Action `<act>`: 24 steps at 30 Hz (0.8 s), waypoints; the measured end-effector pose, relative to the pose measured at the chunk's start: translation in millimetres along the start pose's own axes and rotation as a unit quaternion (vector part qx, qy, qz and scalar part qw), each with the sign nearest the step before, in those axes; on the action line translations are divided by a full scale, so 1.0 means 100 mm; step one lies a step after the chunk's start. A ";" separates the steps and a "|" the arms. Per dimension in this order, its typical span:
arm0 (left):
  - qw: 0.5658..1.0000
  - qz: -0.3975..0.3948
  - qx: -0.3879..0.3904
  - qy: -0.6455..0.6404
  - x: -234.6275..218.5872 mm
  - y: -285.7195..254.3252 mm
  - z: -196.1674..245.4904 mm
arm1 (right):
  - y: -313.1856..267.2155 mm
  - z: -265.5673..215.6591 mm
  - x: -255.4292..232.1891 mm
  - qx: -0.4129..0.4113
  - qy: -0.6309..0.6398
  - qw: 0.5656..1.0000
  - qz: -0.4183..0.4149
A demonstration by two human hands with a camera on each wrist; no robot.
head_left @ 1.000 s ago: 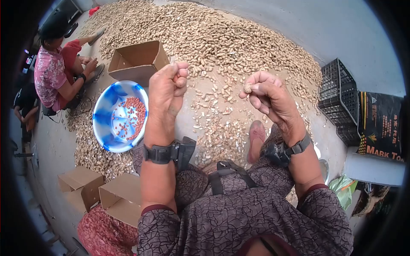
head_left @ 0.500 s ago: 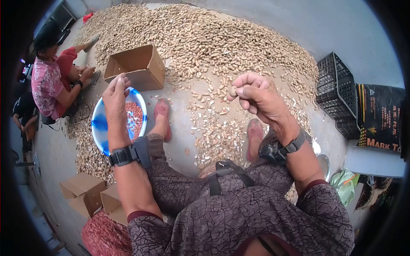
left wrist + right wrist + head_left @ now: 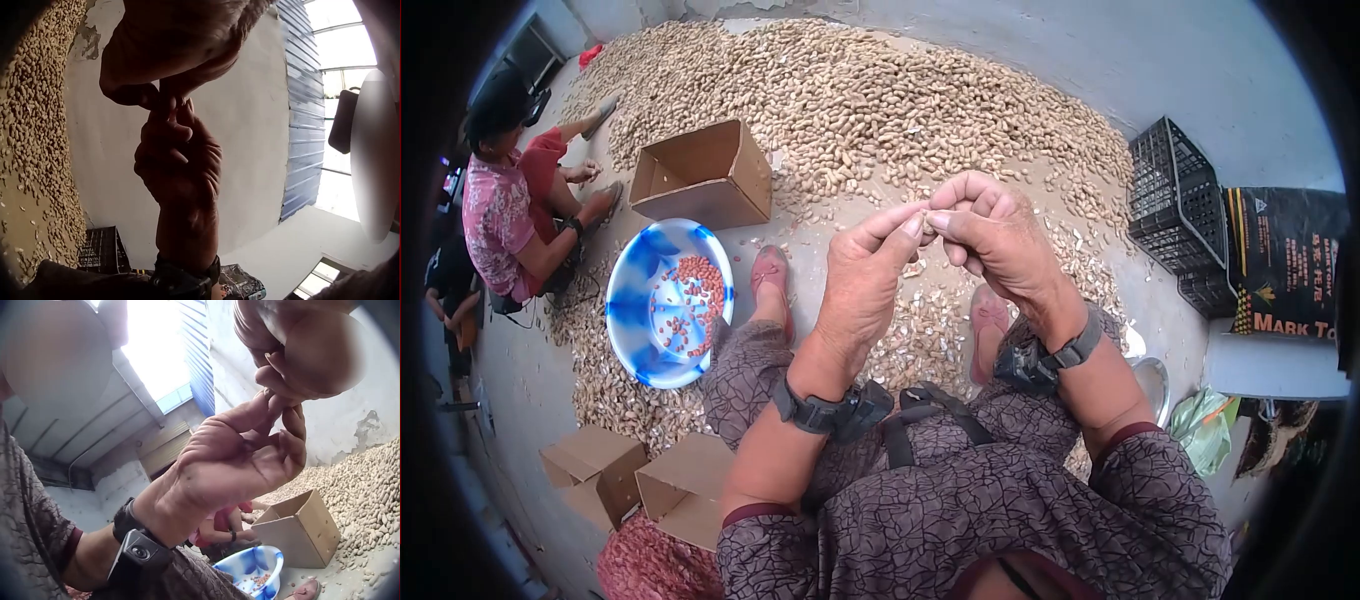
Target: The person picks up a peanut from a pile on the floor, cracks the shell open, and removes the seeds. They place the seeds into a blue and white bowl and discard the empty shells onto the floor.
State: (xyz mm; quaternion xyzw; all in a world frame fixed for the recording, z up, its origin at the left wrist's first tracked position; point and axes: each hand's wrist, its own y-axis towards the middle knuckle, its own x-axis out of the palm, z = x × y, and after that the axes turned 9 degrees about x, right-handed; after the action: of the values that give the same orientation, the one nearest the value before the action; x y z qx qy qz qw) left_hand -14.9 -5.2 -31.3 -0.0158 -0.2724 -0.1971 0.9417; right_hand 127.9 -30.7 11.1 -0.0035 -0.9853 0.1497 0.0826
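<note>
In the head view my two hands meet in front of my chest. Thumb and forefinger of the right hand (image 3: 1005, 245) pinch a small peanut (image 3: 927, 224), mostly covered by fingertips. My left hand (image 3: 860, 285) has its thumb and forefinger closed on the same peanut from the other side. The left wrist view shows the fingertips of both hands touching, in shadow. A blue and white basin (image 3: 628, 345) with shelled red peanuts (image 3: 700, 285) in it stands on the floor to the left. Broken shells (image 3: 920, 345) lie between my feet.
A large heap of unshelled peanuts (image 3: 880, 100) spreads along the wall. An open cardboard box (image 3: 720, 200) stands behind the basin. A seated person (image 3: 505, 220) is at the left. Black crates (image 3: 1180, 210) and a printed black sack (image 3: 1285, 265) stand at the right.
My left hand swung left over the basin, then came back right to meet the right hand at the peanut. The right hand kept its pinch and stayed nearly in place.
</note>
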 end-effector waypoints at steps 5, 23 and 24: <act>0.998 0.009 0.039 -0.045 0.07 0.03 0.05 | -0.02 -0.05 0.00 -0.026 -0.067 0.995 0.069; 0.989 -0.143 0.017 0.013 0.13 0.04 0.10 | -0.07 -0.07 -0.06 0.036 0.013 0.995 -0.091; 0.990 -0.137 0.018 0.004 0.15 0.03 0.14 | -0.08 -0.07 -0.06 0.036 0.013 0.995 -0.092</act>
State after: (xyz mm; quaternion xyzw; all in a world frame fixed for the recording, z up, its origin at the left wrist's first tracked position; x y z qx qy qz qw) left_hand -8.9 -6.0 -11.7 0.0390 -0.2716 -0.3197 0.9069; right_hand 135.2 -36.1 18.9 0.0878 -0.9743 0.1764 0.1093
